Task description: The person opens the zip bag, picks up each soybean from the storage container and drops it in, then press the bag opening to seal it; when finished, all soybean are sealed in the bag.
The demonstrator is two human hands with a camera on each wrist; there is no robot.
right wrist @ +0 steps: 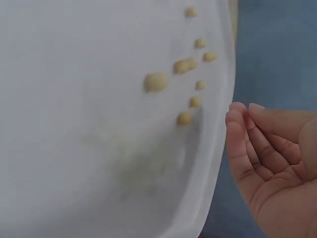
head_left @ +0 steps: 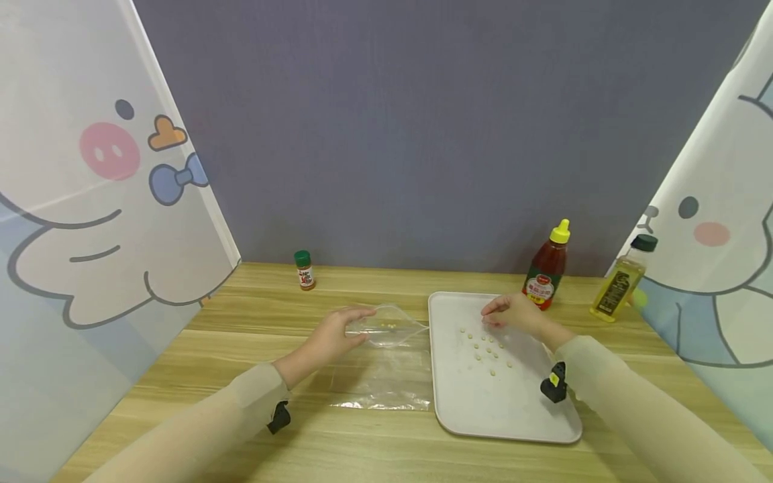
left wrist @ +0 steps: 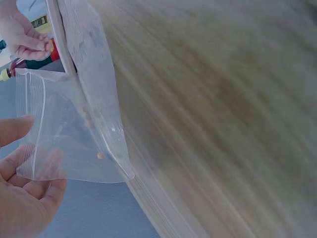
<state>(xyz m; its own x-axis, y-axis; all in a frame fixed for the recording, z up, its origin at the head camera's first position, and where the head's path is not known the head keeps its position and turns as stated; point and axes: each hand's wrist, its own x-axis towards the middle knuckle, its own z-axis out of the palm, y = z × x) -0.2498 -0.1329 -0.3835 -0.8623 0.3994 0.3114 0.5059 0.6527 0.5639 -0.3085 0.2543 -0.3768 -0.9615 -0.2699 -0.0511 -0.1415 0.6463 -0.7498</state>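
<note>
A clear zip bag (head_left: 389,327) stands with its mouth spread, and a few soybeans (left wrist: 101,155) lie inside it. My left hand (head_left: 335,335) holds the bag's left edge, thumb on one side and fingers seen through the plastic. Over the far part of a white tray (head_left: 507,409), my right hand (head_left: 513,314) has its thumb and fingertips together. A small yellowish bit, apparently a soybean (left wrist: 50,46), shows at those fingertips in the left wrist view. Several loose soybeans (right wrist: 156,82) lie on the tray, left of the right hand in the head view.
A red sauce bottle (head_left: 546,268) with a yellow cap stands behind the tray, and an oil bottle (head_left: 621,282) is to its right. A small green-capped spice jar (head_left: 304,272) is at the back left. A dark wall panel (head_left: 386,134) closes the table's far side.
</note>
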